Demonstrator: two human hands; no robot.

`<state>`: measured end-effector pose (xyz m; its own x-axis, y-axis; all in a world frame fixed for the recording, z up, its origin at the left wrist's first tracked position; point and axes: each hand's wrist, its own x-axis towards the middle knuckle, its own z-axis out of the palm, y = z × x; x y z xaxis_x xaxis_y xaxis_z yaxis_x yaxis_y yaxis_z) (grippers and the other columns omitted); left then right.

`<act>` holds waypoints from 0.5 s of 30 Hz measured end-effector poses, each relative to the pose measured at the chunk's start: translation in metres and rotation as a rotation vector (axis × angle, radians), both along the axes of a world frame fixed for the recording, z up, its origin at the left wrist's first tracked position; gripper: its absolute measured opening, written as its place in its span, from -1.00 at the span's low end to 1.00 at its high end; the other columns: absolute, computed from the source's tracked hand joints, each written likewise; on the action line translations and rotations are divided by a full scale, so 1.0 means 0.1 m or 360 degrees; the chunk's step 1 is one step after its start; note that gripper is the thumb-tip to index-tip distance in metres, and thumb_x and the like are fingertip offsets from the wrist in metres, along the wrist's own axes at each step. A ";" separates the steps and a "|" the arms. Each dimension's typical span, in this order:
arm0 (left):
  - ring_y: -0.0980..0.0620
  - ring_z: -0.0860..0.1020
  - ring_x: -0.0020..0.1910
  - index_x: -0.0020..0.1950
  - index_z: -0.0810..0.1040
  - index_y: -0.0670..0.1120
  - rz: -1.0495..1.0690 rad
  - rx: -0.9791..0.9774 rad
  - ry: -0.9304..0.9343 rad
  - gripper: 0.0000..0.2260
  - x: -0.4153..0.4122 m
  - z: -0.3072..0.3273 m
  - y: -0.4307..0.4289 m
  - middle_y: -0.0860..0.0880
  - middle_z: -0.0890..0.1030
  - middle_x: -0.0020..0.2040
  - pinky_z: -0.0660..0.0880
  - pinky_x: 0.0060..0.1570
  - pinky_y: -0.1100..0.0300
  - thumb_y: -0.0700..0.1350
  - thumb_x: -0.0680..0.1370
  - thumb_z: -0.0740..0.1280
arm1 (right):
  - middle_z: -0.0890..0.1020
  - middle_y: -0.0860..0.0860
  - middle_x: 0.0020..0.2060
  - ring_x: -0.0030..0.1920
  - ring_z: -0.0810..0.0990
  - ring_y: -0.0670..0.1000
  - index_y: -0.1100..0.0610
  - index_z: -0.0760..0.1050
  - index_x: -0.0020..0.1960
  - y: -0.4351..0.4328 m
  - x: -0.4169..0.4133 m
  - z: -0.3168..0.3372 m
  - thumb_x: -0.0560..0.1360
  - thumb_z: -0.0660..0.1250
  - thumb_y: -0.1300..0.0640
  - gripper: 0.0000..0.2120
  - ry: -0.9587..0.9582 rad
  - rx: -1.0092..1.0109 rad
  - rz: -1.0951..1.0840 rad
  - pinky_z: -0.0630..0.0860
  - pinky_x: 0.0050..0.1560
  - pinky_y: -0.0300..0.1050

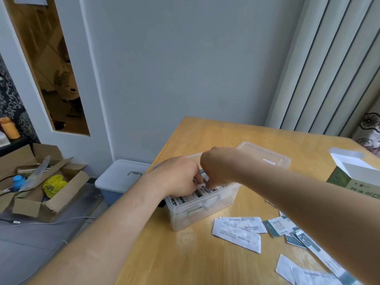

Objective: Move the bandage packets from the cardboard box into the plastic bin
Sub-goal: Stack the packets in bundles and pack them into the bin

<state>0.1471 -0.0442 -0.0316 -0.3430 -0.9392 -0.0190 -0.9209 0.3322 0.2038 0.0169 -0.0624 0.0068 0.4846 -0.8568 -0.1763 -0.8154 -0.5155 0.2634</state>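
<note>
A clear plastic bin [205, 210] stands near the table's left edge, packed with upright bandage packets [198, 193]. Both of my hands reach down into it. My left hand [178, 176] has its fingers curled among the packets. My right hand [218, 166] pinches packets at the bin's middle; its fingertips are hidden. An open green and white cardboard box [353, 177] sits at the right edge of the table. Several loose packets [238, 231] lie flat on the wood in front of the bin and under my right forearm.
The bin's clear lid [267, 155] lies behind it on the wooden table [185, 254]. On the floor to the left are a blue lidded tub [121, 179] and an open brown carton [41, 182] of clutter. Wall and curtain stand behind the table.
</note>
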 end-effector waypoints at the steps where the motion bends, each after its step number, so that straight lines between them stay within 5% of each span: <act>1: 0.09 0.54 -0.04 0.09 0.65 0.18 -0.0005 -0.0004 0.0008 -0.68 0.00 0.00 0.00 0.20 0.63 0.07 0.53 -0.07 0.19 -0.14 0.50 0.23 | 0.40 -0.03 -0.39 -0.25 0.48 0.08 0.11 0.32 -0.32 0.00 -0.02 0.05 0.42 0.43 -0.01 -0.66 -0.0070 0.0039 -0.0008 0.39 -0.32 -0.17; 6: 0.16 0.47 -0.20 0.11 0.64 0.09 0.0017 -0.0041 0.0245 -0.79 -0.04 0.11 -0.01 0.14 0.62 -0.03 0.34 -0.24 0.36 -0.09 0.53 0.30 | 0.64 0.05 -0.05 -0.11 0.54 0.07 0.08 0.61 0.03 -0.01 -0.22 0.34 0.52 0.33 0.05 -0.84 -0.0558 0.0008 -0.0162 0.44 -0.18 -0.17; 10: 0.11 0.52 -0.20 -0.10 0.60 0.02 -0.0081 -0.0011 0.0099 -0.89 -0.29 0.24 -0.01 0.10 0.57 -0.16 0.45 -0.28 0.24 0.03 0.48 0.39 | 0.60 0.03 -0.30 -0.27 0.58 0.05 0.12 0.56 0.04 -0.03 -0.47 0.35 0.55 0.26 0.11 -0.85 -0.0667 0.0075 -0.0420 0.52 -0.23 -0.15; 15: -0.05 0.58 -0.11 -0.07 0.61 -0.09 -0.0119 0.0108 -0.0249 -0.87 -0.51 0.21 -0.12 -0.04 0.60 -0.09 0.41 -0.35 0.21 -0.08 0.48 0.31 | 0.64 0.13 -0.19 -0.31 0.69 0.10 0.25 0.48 0.08 -0.02 -0.57 0.18 0.59 0.24 0.13 -0.81 -0.0777 0.0534 -0.0732 0.65 -0.30 -0.11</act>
